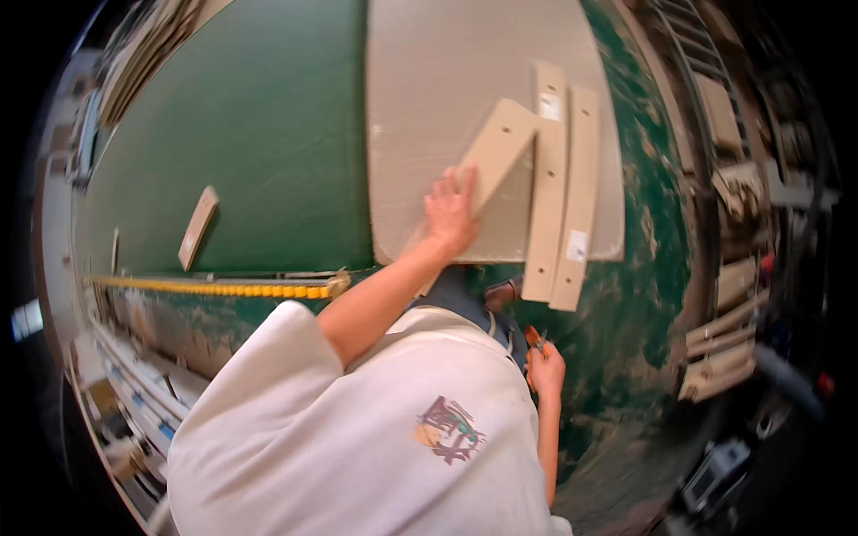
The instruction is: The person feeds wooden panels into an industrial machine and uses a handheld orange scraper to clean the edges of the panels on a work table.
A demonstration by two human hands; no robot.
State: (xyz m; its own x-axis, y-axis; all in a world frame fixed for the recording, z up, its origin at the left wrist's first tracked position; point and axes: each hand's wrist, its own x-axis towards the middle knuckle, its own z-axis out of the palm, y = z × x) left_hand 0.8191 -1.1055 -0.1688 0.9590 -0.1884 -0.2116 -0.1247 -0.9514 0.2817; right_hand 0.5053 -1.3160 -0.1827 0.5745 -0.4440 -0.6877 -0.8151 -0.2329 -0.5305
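Observation:
My left hand (451, 214) grips a pale, slightly curved wooden slat (500, 147) with a dark hole near its far end. That slat slants across a light board, its far end close to another slat. Beside it on the right lie two similar curved slats (550, 170) (581, 188), side by side, each with several holes and a white label. My right hand (545, 368), low beside my body, is closed around an orange-handled hand tool (534, 339); its exact kind is mostly hidden by the fingers.
Under the slats is a large light board (447, 71) on a green surface (268, 107). A small wooden piece (198, 228) lies at the left, above a yellow toothed strip (223, 288). Stacked wooden parts (719, 366) and a metal rack (693, 45) stand at the right.

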